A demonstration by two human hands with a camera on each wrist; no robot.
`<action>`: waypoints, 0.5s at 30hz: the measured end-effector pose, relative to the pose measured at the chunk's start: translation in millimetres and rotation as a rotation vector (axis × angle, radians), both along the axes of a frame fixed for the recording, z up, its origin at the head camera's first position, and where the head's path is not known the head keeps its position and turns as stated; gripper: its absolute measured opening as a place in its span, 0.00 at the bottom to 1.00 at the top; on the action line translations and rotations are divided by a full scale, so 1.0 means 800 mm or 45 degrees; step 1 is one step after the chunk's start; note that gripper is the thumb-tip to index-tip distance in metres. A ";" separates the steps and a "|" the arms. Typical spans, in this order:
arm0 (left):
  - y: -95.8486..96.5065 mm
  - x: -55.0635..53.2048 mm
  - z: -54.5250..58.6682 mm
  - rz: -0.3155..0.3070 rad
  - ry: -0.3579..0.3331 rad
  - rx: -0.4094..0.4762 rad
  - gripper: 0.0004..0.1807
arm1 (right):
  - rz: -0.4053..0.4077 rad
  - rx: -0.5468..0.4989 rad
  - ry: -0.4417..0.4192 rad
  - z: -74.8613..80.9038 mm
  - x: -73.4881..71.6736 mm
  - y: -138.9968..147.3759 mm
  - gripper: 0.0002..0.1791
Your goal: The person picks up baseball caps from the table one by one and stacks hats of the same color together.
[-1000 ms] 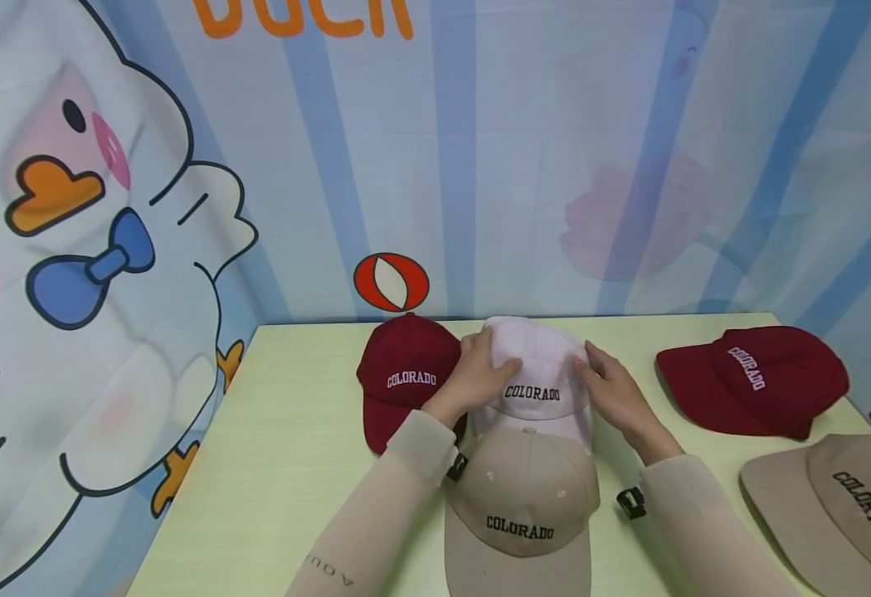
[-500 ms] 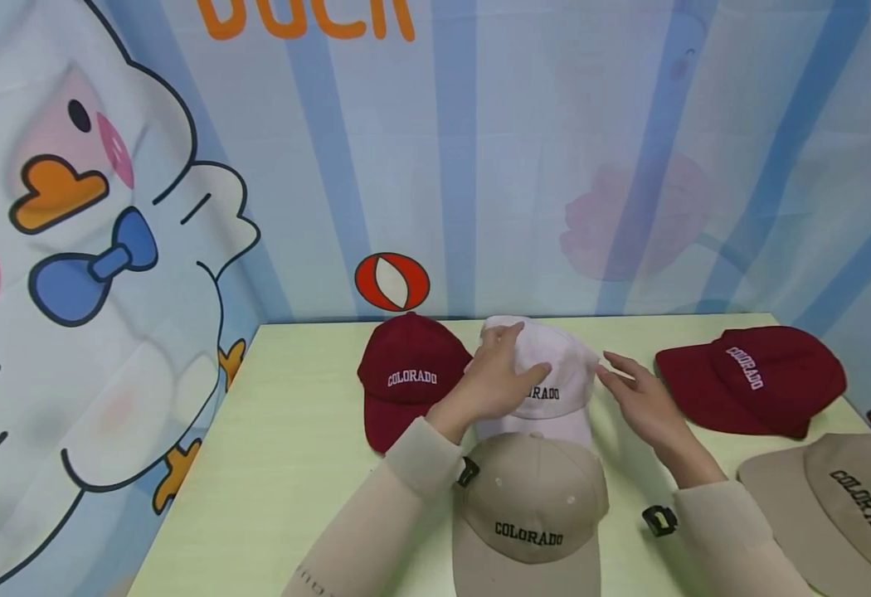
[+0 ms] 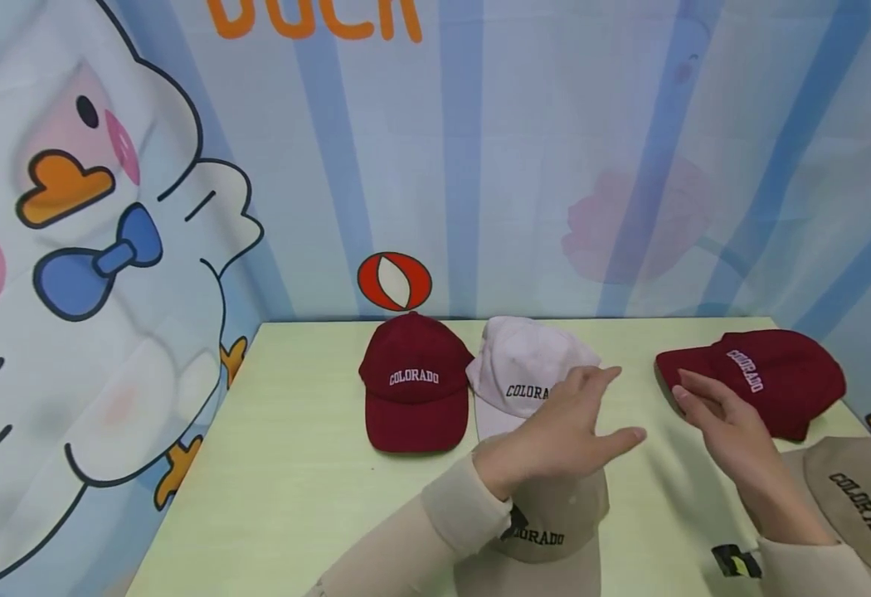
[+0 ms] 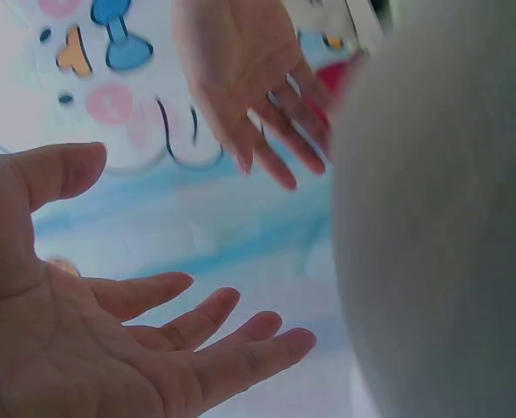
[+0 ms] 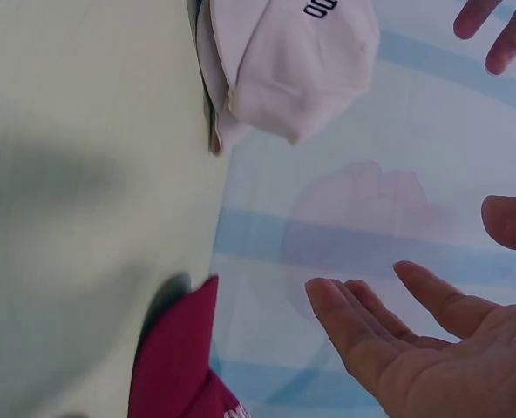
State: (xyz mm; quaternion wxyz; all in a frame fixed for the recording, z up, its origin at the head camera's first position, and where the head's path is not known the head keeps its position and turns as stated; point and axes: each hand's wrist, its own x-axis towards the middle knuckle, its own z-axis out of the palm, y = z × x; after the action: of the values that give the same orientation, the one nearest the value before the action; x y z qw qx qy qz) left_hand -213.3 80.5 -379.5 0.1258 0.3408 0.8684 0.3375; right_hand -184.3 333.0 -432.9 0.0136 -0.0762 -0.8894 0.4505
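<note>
My left hand (image 3: 566,431) is in the air over the near beige cap (image 3: 528,572), holding nothing, fingers spread and thumb apart. It covers part of that cap's crown and part of the lettering on the white cap (image 3: 513,352) behind. My right hand (image 3: 734,439), also holding nothing, hovers in front of the right-hand dark red cap (image 3: 794,377), its fingers reaching left. In the left wrist view both palms show, with relaxed fingers. The right wrist view has the white cap (image 5: 302,70) at the top and the red brim (image 5: 175,357) below.
Left of the white cap, another dark red cap (image 3: 415,373) faces forward, close against it. A second beige cap (image 3: 864,489) lies at the right edge, partly behind my right forearm. The pale yellow table (image 3: 294,448) ends at a cartoon-printed cloth backdrop (image 3: 510,166).
Both hands have come away from the white cap, moving right and nearer to me. The white cap stays beside the left red cap, which now shows fully.
</note>
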 end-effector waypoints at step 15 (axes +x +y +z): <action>0.113 0.067 -0.033 -0.013 -0.340 0.146 0.39 | -0.580 0.044 -0.045 0.009 0.064 0.050 0.38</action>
State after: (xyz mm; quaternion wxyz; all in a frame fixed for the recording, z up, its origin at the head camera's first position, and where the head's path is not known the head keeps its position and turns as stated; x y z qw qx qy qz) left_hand -159.9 170.9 -406.2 0.2224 0.3039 0.8214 0.4283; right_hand -133.2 372.8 -425.4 0.1006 -0.2827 -0.8569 0.4191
